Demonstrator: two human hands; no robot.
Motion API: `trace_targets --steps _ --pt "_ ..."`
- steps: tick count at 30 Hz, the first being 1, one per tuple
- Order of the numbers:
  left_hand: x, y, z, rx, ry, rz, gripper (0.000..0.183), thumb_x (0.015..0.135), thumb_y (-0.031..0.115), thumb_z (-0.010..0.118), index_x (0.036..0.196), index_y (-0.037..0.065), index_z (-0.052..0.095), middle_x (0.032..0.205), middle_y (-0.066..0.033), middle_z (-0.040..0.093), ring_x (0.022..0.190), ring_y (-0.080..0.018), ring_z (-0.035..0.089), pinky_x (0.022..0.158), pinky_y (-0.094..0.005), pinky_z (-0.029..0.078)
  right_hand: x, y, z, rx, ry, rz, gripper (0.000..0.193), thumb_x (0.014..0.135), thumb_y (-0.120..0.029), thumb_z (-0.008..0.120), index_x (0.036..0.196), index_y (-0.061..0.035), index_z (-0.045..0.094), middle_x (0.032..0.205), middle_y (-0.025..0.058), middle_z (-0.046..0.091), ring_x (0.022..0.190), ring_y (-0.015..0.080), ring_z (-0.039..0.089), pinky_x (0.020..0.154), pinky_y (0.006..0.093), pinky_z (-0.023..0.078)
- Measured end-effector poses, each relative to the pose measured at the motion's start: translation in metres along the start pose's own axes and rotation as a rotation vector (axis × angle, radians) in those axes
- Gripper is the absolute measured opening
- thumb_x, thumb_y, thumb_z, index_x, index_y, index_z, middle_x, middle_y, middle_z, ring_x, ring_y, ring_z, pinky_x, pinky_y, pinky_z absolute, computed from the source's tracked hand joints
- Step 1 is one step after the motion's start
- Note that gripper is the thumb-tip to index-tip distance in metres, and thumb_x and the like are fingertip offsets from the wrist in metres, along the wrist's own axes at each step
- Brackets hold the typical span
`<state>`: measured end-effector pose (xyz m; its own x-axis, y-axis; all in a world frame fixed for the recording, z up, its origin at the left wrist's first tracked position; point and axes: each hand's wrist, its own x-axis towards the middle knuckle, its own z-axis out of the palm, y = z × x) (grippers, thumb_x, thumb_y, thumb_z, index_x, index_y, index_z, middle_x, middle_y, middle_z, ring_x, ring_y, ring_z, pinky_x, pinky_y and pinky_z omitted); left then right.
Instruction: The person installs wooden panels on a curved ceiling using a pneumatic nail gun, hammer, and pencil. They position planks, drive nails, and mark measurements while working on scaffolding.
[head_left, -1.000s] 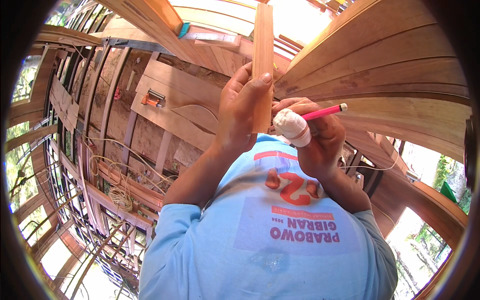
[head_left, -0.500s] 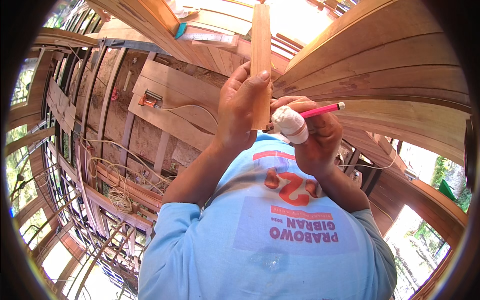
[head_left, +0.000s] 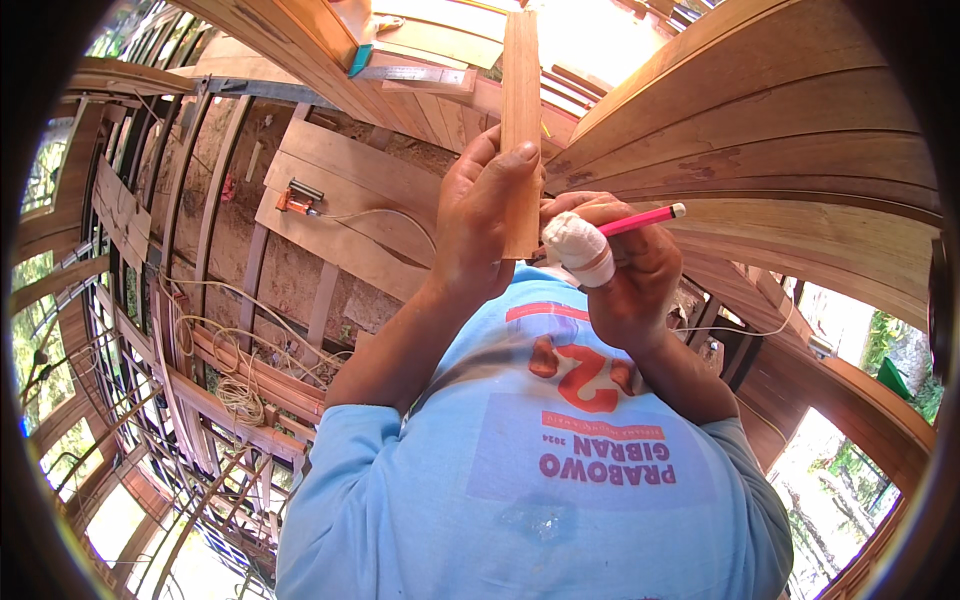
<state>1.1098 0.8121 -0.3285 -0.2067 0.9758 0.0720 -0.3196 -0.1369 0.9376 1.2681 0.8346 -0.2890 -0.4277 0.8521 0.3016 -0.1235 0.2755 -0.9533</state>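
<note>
My left hand (head_left: 482, 215) is closed round a narrow, flat wooden strip (head_left: 521, 90), its thumb pressed on the strip's face. The strip stands lengthwise away from me, with its lower end just above my light blue shirt. Close by on the right, my right hand (head_left: 640, 270) grips a pink pencil (head_left: 642, 219) whose pale blunt end sticks out to the right. White bandage (head_left: 578, 248) wraps the right thumb. The pencil's other end is hidden behind that thumb, so I cannot tell whether it touches the strip.
On wide boards (head_left: 350, 180) to the left lies an orange nail gun (head_left: 299, 198) with a hose. A square with a teal handle (head_left: 361, 60) rests on planks at the far side. Coiled hose (head_left: 240, 400) hangs over beams at lower left. Plank walling (head_left: 770, 130) rises at right.
My right hand and the pencil have shifted very slightly left. The left hand and the wooden strip stay almost where they were.
</note>
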Motion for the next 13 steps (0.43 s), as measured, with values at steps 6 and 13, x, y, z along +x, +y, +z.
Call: trace_targets --steps 6,13 --pt "0.001 0.002 0.006 -0.314 0.082 -0.135 0.032 0.097 0.014 0.060 0.125 -0.001 0.055 0.108 -0.0135 0.059 0.089 -0.0155 0.060 0.078 -0.0269 0.053 0.001 0.002 0.001 -0.047 -0.009 -0.030 0.011 0.087 -0.002 0.073 0.098 0.0013 0.070 0.099 0.0140 0.073 0.090 0.0206 0.071 0.077 0.0332 0.057" --pt "0.003 0.004 0.000 -0.375 0.178 -0.326 0.045 0.099 0.037 0.058 0.126 0.001 0.053 0.089 -0.0050 0.056 0.079 -0.0129 0.057 0.073 -0.0232 0.049 0.000 0.020 0.004 0.057 -0.047 -0.072 0.011 0.091 -0.004 0.071 0.101 0.0006 0.071 0.100 0.0131 0.073 0.089 0.0210 0.071 0.077 0.0320 0.057"
